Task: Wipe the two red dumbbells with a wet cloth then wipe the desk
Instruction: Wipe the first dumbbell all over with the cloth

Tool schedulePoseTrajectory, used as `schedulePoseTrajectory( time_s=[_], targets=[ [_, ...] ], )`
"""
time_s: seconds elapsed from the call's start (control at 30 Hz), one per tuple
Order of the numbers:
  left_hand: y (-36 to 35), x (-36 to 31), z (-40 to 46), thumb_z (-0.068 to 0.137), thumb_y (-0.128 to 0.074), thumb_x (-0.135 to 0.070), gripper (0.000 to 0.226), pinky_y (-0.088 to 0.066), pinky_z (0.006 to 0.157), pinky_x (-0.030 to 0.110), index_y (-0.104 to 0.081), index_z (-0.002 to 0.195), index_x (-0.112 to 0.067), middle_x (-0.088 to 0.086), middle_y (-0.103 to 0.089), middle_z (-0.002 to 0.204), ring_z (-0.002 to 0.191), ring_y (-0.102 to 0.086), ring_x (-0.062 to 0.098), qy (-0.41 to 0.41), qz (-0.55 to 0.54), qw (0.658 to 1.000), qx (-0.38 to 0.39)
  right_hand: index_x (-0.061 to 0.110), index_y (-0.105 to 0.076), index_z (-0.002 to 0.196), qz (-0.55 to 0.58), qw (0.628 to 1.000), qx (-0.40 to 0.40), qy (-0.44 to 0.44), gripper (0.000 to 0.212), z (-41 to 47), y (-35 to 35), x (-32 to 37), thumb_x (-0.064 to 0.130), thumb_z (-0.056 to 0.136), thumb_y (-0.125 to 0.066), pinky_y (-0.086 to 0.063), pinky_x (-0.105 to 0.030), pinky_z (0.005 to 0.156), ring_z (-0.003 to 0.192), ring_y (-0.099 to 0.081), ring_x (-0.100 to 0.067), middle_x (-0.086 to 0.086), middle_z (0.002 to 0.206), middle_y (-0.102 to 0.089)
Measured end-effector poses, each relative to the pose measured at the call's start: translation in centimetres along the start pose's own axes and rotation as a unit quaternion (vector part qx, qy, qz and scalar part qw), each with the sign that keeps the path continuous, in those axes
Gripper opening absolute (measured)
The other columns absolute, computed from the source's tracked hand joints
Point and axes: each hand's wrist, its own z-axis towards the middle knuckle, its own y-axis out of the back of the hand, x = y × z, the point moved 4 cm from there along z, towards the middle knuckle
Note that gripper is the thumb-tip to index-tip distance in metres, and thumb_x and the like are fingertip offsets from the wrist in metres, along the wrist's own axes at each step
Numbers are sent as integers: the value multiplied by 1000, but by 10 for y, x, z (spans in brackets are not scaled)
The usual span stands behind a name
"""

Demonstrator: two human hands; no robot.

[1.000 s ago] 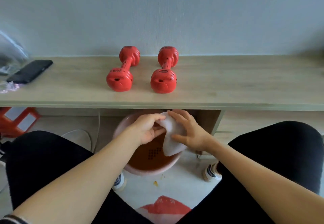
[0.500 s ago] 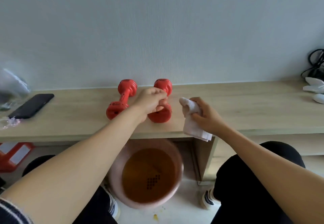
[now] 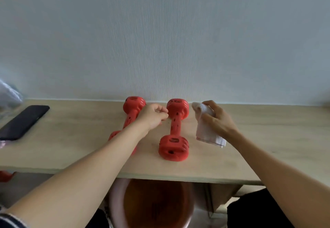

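We see our right hand (image 3: 217, 120) gripping the cloth (image 3: 205, 127) just right of the right dumbbell (image 3: 175, 129); our left hand (image 3: 153, 117), fingers curled and empty, hovers between it and the left dumbbell (image 3: 131, 115), near the desk's (image 3: 71, 138) back edge.

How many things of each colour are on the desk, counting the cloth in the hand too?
Red: 2, the left dumbbell and the right dumbbell
Black: 1, the phone
White: 1, the cloth held over the desk by the right hand
Total: 4
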Motion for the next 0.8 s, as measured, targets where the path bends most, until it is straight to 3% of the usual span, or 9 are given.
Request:
schedulePoseTrajectory(
  time_s=[0.13, 0.23, 0.4, 0.5, 0.6, 0.67, 0.73, 0.8],
  targets=[
    [-4, 2, 19, 83, -65, -7, 14, -50, 88, 35, -61, 81, -20, 0, -61, 85, 85, -60, 17, 16, 44, 999, 25, 41, -48, 110, -43, 999, -6, 14, 28, 21, -2, -6, 38, 83, -51, -53, -40, 74, 86, -61, -22, -2, 107, -58],
    [-4, 4, 20, 81, -68, -11, 11, -49, 87, 33, -61, 85, -19, -2, -60, 84, 83, -58, 15, 7, 98, 995, 34, 38, -47, 117, -105, 993, -8, 60, 37, 22, -4, -3, 25, 84, -54, -52, -42, 71, 86, -59, -23, 2, 110, -54],
    [-4, 5, 3, 77, -74, -26, 18, -47, 86, 28, -65, 92, -22, -8, -63, 89, 87, -59, 12, -30, 171, 981, 91, 36, -49, 126, -210, 968, 34, 132, 47, 17, -22, 18, 20, 82, -53, -45, -32, 73, 99, -53, -19, 6, 114, -50],
    [-2, 1, -6, 77, -74, -36, 21, -47, 85, 26, -67, 93, -24, -9, -66, 94, 90, -60, 10, -40, 193, 973, 117, 34, -47, 132, -288, 938, 62, 179, 50, 20, -44, 22, 20, 85, -52, -45, -34, 72, 106, -49, -22, 2, 120, -48],
    [-3, -2, -21, 70, -78, -40, 38, -48, 89, 23, -65, 101, -25, -10, -65, 100, 95, -62, 8, -35, 184, 961, 202, 38, -42, 135, -349, 921, 69, 158, 51, 27, -50, 20, 20, 87, -49, -39, -31, 66, 107, -46, -23, 5, 128, -45],
    [-7, -2, -31, 61, -84, -40, 59, -43, 88, 17, -59, 113, -27, -13, -56, 110, 101, -55, 4, -57, 251, 931, 258, 41, -40, 136, -371, 915, 76, 141, 52, 29, -50, 22, 19, 89, -46, -36, -31, 65, 108, -46, -23, 7, 130, -44],
    [-12, -2, -36, 56, -87, -37, 72, -39, 85, 16, -55, 120, -26, -11, -47, 111, 102, -49, 5, -109, 326, 901, 264, 43, -38, 136, -382, 910, 86, 135, 53, 30, -51, 24, 18, 90, -46, -39, -32, 66, 108, -46, -23, 8, 130, -44],
    [-15, -2, -37, 55, -89, -32, 74, -41, 89, 23, -55, 121, -24, -12, -43, 105, 101, -48, 9, -147, 349, 893, 244, 43, -38, 136, -381, 910, 97, 132, 54, 30, -52, 26, 17, 90, -46, -41, -33, 67, 109, -46, -23, 8, 129, -45]
  ],
)
